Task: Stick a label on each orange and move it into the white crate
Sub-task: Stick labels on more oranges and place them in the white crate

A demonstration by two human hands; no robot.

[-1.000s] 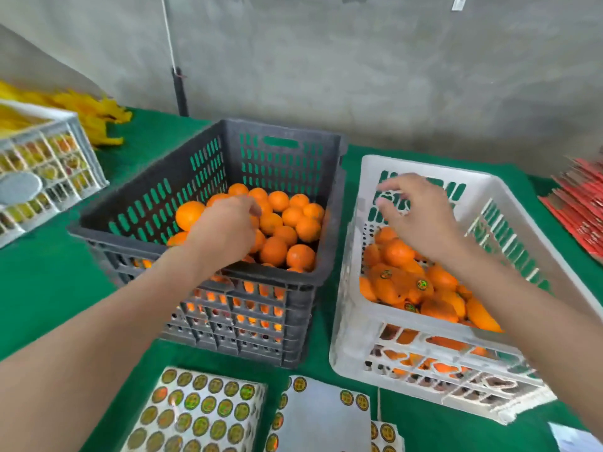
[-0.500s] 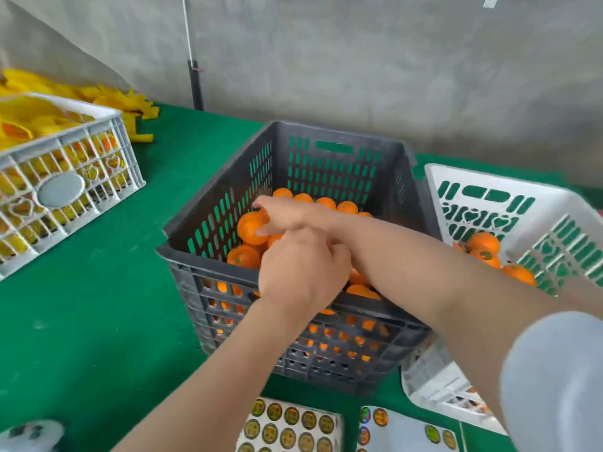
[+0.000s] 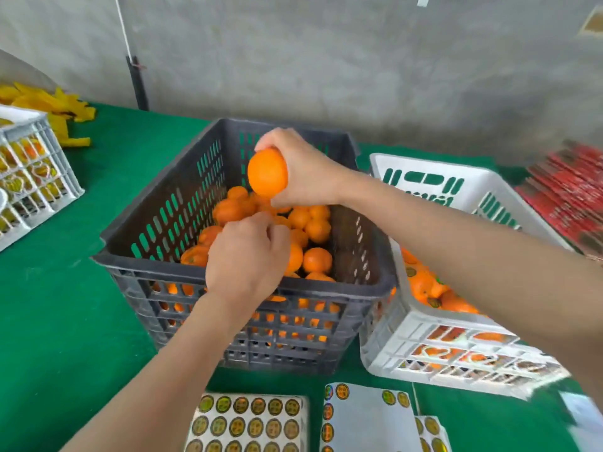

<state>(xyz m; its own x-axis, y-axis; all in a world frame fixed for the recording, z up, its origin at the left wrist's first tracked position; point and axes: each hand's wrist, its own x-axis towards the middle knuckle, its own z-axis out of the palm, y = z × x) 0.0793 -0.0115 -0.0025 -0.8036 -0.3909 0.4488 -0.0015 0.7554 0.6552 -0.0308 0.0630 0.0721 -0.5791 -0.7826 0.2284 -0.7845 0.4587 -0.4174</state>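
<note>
Hovering over the dark crate (image 3: 156, 230), an orange (image 3: 267, 172) is gripped by the right hand (image 3: 308, 171); what the curled left hand (image 3: 248, 256) holds cannot be told.

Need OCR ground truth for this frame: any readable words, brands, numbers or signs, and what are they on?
No text is readable here.
Round labels on the sticker sheets: printed design, too blurred to read.
Labelled oranges in the white crate: labels too small to read.
Red packs: blurred.
Paper tag on the wall: no legible marks.
Orange in the right hand: no label showing.
</note>
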